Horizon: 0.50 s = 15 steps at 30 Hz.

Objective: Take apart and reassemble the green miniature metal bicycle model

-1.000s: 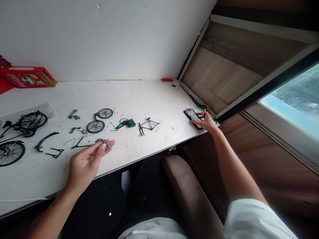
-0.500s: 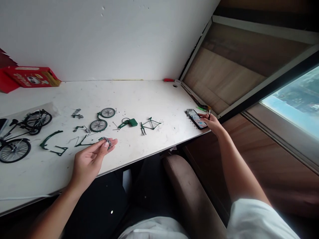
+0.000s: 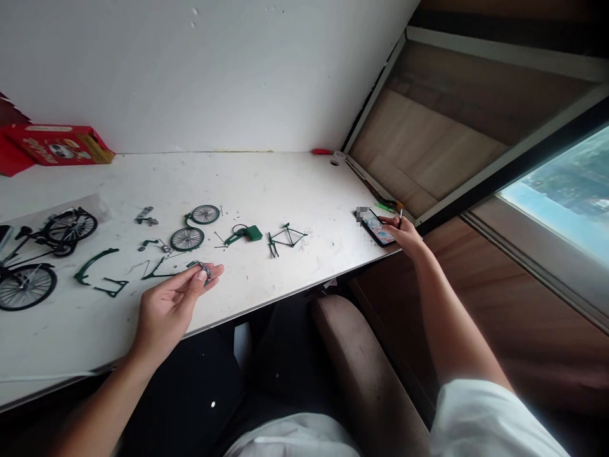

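Note:
My left hand (image 3: 171, 308) is palm up over the white desk (image 3: 285, 184), its thumb and fingertips pinching a small silver metal part (image 3: 206, 271). Just beyond it lie green model bicycle parts: a thin frame piece (image 3: 159, 273), two spoked wheels (image 3: 195, 226), a green frame (image 3: 285, 238) and a green rack piece (image 3: 246, 234). My right hand (image 3: 404, 233) rests at the desk's right corner, its fingers on a lit phone (image 3: 378, 226), with a thin tool (image 3: 400, 218) held between the fingers.
A built black model bicycle (image 3: 35, 251) stands at the left on a plastic sheet. Green mudguard pieces (image 3: 98, 273) lie beside it. A red box (image 3: 57, 145) sits against the wall. A brown chair arm (image 3: 361, 362) is below the desk edge, and a window (image 3: 561, 184) is at right.
My right hand slid a little right along the phone, uncovering its screen. My left hand curled its thumb onto the silver part. The view shifted slightly.

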Available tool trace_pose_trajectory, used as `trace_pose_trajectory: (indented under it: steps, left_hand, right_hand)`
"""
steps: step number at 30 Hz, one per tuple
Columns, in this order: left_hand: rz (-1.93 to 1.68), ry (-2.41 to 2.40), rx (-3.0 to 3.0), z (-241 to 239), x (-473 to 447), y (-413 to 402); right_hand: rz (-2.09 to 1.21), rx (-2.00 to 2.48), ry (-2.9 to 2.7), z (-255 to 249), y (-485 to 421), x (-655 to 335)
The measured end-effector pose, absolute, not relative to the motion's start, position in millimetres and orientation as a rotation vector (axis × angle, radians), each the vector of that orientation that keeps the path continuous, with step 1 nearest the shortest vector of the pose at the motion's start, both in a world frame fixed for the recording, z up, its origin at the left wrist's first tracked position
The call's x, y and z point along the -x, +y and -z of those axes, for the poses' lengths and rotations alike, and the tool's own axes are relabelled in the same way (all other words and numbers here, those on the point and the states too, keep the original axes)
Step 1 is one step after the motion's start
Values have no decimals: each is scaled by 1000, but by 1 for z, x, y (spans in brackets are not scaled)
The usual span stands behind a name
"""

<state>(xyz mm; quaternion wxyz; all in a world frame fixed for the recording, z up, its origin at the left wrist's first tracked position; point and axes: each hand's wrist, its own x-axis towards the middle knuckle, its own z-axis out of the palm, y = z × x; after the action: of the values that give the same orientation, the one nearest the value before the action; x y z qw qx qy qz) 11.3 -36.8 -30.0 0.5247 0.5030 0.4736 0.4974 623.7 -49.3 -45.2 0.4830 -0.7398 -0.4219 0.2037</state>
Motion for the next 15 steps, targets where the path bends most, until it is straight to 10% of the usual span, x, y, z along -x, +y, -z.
trace_pose_trajectory:
  steps: [15]
  left_hand:
    - [-1200,1124,-1164,30,-13,-37]
  right_hand:
    - [-498,1804,-945,43,-48,-623]
